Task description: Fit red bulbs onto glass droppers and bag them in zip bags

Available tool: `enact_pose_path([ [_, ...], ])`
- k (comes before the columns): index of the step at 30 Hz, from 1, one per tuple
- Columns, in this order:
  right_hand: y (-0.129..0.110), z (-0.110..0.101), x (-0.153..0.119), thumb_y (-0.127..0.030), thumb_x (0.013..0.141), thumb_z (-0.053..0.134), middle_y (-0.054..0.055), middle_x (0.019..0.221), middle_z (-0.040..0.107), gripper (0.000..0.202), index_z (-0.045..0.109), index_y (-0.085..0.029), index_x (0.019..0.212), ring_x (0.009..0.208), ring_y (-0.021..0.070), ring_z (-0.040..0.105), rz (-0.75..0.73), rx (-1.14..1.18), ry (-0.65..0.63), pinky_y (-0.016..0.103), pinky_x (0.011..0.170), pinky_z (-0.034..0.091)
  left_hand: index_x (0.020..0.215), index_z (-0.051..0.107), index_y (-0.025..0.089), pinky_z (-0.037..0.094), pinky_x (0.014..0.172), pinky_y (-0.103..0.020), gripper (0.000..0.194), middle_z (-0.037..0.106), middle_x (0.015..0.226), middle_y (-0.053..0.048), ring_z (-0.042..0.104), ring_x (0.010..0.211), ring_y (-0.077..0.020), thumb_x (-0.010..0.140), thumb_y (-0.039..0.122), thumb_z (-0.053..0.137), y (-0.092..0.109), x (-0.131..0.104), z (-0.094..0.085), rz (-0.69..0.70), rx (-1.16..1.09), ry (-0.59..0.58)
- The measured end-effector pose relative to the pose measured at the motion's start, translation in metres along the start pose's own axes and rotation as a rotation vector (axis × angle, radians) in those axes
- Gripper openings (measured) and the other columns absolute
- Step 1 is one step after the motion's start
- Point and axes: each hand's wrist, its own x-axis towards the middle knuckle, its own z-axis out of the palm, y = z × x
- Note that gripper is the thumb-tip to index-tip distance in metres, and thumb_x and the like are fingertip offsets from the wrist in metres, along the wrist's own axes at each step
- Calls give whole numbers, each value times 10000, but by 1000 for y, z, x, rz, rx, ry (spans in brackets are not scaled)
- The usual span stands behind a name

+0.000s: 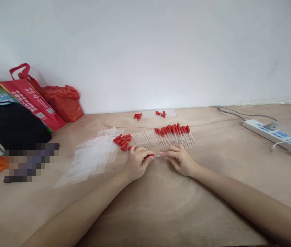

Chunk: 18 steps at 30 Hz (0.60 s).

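Note:
Between finger and thumb, my left hand (139,162) pinches a red rubber bulb (149,156). My right hand (180,160) holds a thin clear tube (157,156), whose left end meets the bulb; whether it sits inside is hidden by the fingers. Just beyond my hands lies a row of clear tubes (145,138) without bulbs. To their right, several tubes with red bulbs (172,129) on their far ends lie side by side. Loose red bulbs (122,140) are heaped to the left of the row.
Overlapping clear zip bags (88,159) lie at the left. Near the wall are a bag (149,113) and small red pieces (137,116). Red bags (63,101) and a black bag (19,127) stand far left. A white power strip (276,137) with cables lies right.

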Motion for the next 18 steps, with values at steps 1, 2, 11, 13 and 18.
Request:
enact_pose_path([
  [1, 1, -1, 0, -178, 840, 430, 31, 856, 601, 251, 604, -242, 1009, 736, 112, 524, -8, -4, -8, 280, 689, 269, 798, 582, 217, 207, 935, -421, 162, 653, 761, 13, 570, 791, -146, 847, 270, 437, 0, -1, 0, 18, 10, -9],
  [2, 1, -3, 0, -175, 837, 431, 30, 847, 602, 256, 609, -247, 1007, 726, 110, 519, -15, -13, -19, 283, 688, 262, 796, 585, 221, 191, 946, -430, 152, 655, 754, 18, 571, 788, -145, 842, 267, 448, 1, -1, -1, 38, 27, -15],
  [11, -2, -7, -1, -133, 817, 396, 36, 742, 583, 289, 617, -209, 986, 666, 127, 472, -120, -148, -45, 300, 683, 242, 770, 594, 213, 60, 1006, -494, 180, 668, 694, 20, 579, 768, -153, 838, 276, 440, 9, -2, -2, 179, 148, 47],
  [13, -5, -5, 0, -145, 826, 380, 40, 731, 577, 269, 621, -182, 942, 644, 125, 459, -132, -144, -48, 299, 685, 243, 768, 589, 208, 72, 1010, -489, 176, 667, 703, 17, 579, 769, -152, 833, 275, 440, 8, -2, -1, 194, 155, 55],
  [18, -9, -2, 0, -139, 836, 351, 44, 733, 578, 258, 607, -157, 860, 634, 126, 441, -145, -110, -55, 292, 682, 245, 781, 574, 196, 59, 1013, -490, 157, 666, 719, 15, 579, 791, -152, 835, 235, 431, 8, -2, 0, 272, 152, 22],
])
